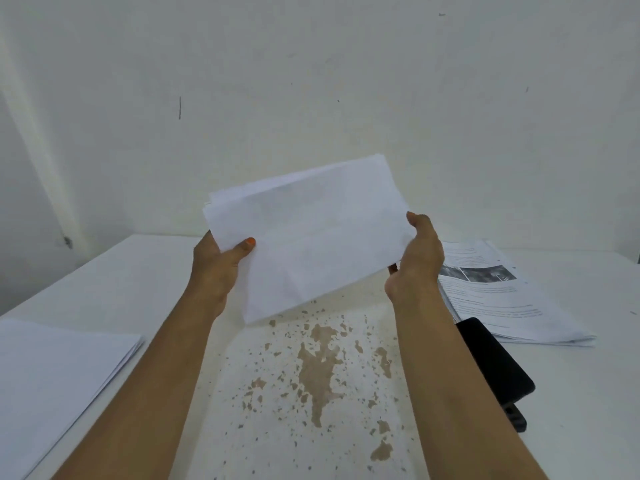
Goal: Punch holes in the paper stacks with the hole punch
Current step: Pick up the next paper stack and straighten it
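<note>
- I hold a thin stack of white paper (308, 233) up in the air above the middle of the table (166, 271), tilted so its left end sits higher than its right.
- My left hand (216, 268) grips the stack's left short edge, thumb on the near face and fingers hidden behind it.
- My right hand (417, 258) clasps the right short edge, fingers curled round it from the side.
- The sheets are light and floppy: the lower corner hangs free and the surface shows soft creases, so I judge the stack will sag or fan apart unless I keep both ends pinched firmly.
- Loose sheets slide over each other easily; at the top left corner the edges already look slightly out of line, so squaring them on the table before punching seems wise.
- The best hold, I think, is at the two short edges as now, leaving a long edge free to feed into the punch.
- The black hole punch (495, 368) lies near the table's right edge, partly hidden behind my right forearm, just beside a printed stack (502, 296) at the right rear.
- Another plain white stack (55, 379) rests at the table's front left corner, well apart from the punch.
- The table's centre is worn, with brown patches (318, 362) where the coating has flaked.
</note>
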